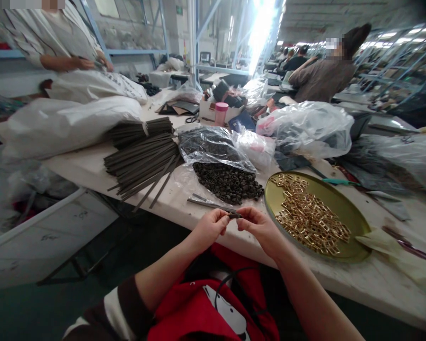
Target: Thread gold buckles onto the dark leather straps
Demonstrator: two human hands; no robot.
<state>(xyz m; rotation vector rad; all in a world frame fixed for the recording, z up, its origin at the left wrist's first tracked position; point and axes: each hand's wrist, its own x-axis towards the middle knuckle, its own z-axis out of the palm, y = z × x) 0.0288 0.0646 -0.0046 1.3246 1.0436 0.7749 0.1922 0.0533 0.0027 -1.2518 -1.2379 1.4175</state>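
Observation:
My left hand (213,226) and my right hand (257,224) meet over the table's front edge. Between their fingertips is a small dark piece (235,215), pinched from both sides; it resembles a short strip or loop, but the fingers cover part of it. Just beyond my hands lie a few loose dark strips (210,203). Behind them is a pile of small dark loops (230,182), spilling from a clear plastic bag (213,144). To the right, a round gold-coloured tray (355,222) holds many gold metal rectangular buckles (308,215).
Bundles of long dark strips (142,158) lie left of the loops. A pink-lidded jar (220,113), a white box (206,110) and clear plastic bags (308,128) stand farther back. White sacks (71,123) fill the left side. One person (60,42) works behind them; another (323,71) is at right.

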